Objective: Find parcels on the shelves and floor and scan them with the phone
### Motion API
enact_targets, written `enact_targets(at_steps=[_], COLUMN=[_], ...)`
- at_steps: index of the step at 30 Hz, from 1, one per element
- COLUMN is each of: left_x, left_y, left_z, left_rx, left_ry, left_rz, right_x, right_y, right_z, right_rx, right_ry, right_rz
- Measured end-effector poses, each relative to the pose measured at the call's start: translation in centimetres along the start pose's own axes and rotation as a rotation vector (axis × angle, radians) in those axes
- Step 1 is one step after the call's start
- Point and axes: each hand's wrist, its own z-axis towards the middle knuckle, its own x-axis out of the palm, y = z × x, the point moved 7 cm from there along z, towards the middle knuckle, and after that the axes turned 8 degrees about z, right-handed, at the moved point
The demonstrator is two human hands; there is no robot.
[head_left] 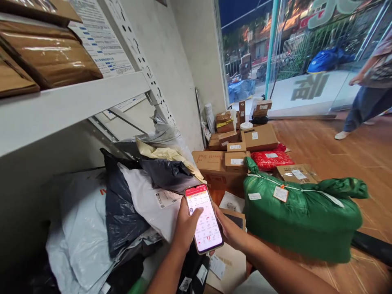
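Observation:
A smartphone [206, 230] with a lit screen, red along its top and showing rows of small icons, is held upright in front of me. My left hand [184, 224] grips its left side, the thumb over the upper part of the screen. My right hand [228, 226] wraps the right edge from behind, and most of its fingers are hidden by the phone. Just beyond and left of the phone lies a white plastic mailer [147, 200] with a printed label. Below it are a dark package [191, 269] with white labels and a cardboard box [231, 265].
Grey, black and white mailers [82, 228] pile up under a white metal shelf [73, 102] at left. A large green wrapped bundle [300, 220] lies at right. Cardboard boxes [260, 136] and a red parcel [271, 160] stand ahead. Another person [367, 90] walks near the glass front.

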Motion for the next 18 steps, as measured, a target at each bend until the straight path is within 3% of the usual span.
enact_targets(at_steps=[6, 15, 18], left_x=[1.8, 1.4, 1.4], left_y=[0.6, 0.9, 0.0], left_z=[0.6, 1.8, 0.2], left_rx=[0.023, 0.011, -0.012], left_ry=[-0.064, -0.193, -0.123], left_rz=[0.052, 0.076, 0.078], right_x=[-1.4, -2.2, -2.6], right_y=[1.8, 1.1, 0.7], right_z=[-0.5, 1.1, 1.4], right_rx=[0.034, 0.124, 0.175], right_ry=[0.007, 0.058, 0.069], right_rz=[-0.073, -0.065, -0.040])
